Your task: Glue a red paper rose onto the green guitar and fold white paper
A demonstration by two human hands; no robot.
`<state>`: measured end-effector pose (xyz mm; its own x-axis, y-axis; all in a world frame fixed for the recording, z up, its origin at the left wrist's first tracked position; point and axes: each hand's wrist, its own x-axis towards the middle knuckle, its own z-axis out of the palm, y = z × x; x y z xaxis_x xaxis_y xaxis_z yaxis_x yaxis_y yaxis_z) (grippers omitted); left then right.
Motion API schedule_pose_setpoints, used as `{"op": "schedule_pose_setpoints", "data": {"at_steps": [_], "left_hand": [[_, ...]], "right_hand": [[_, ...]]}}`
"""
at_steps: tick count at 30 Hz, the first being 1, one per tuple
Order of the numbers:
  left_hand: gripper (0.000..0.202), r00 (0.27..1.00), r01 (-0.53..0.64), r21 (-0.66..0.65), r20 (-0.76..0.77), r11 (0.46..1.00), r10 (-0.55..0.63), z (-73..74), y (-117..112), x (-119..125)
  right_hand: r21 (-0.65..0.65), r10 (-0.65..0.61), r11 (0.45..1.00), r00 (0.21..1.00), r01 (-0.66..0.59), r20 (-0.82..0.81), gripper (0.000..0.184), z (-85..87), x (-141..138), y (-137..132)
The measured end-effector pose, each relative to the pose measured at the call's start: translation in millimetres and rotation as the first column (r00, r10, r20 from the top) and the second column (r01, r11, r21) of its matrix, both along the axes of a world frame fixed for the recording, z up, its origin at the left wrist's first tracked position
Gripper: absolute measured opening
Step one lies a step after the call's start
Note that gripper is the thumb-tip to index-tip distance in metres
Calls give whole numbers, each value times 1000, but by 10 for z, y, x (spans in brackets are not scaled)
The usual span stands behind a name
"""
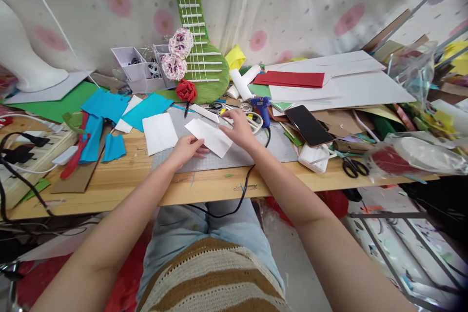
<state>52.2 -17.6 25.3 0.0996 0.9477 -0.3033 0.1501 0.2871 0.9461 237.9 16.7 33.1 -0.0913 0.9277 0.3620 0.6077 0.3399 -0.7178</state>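
Observation:
A white sheet of paper (210,137) lies slanted over a grey cutting mat (274,148) on the wooden table. At its lower left edge, my left hand (188,151) is closed, pinching the paper between thumb and fingers. My right hand (239,130) reaches over the paper's upper right edge; its thumb is near or on that edge, and its fingers are bent but apart. A narrow white strip (204,113) lies just beyond the paper. Left of my left hand is another white sheet (160,133). A blue glue gun (262,107) stands past my right hand.
Behind the mat leans a green guitar-shaped craft piece (208,70) with paper flowers. Blue paper pieces (146,114) and a power strip (32,156) are on the left. To the right are a phone (309,126), scissors (354,167) and white boards (351,80). A black cord (248,180) crosses the table edge.

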Motion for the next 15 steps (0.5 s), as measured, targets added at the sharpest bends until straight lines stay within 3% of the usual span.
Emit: {"op": "schedule_pose_setpoints", "data": {"at_steps": [1,4,7,10,15], "left_hand": [[13,1000,-2,-9,5,1000,2,-11,-2,0],[15,1000,-7,-11,26,1000,7,-27,2,-13],[15,999,-19,-12,27,1000,20,-22,6,-10],[16,1000,-22,-7,8,1000,22,-13,0,14],[14,1000,-23,3,-13,1000,23,-24,-12,36]], "right_hand": [[5,101,995,995,-101,-9,24,-18,-53,-39],[-176,354,915,932,-363,-79,23,-102,-193,-141],[-289,377,866,913,-408,-159,16,-202,-260,-183],[-302,380,844,891,-444,-247,9,-272,-249,-171],[-302,358,841,880,-449,-312,14,-316,-209,-140]]}}
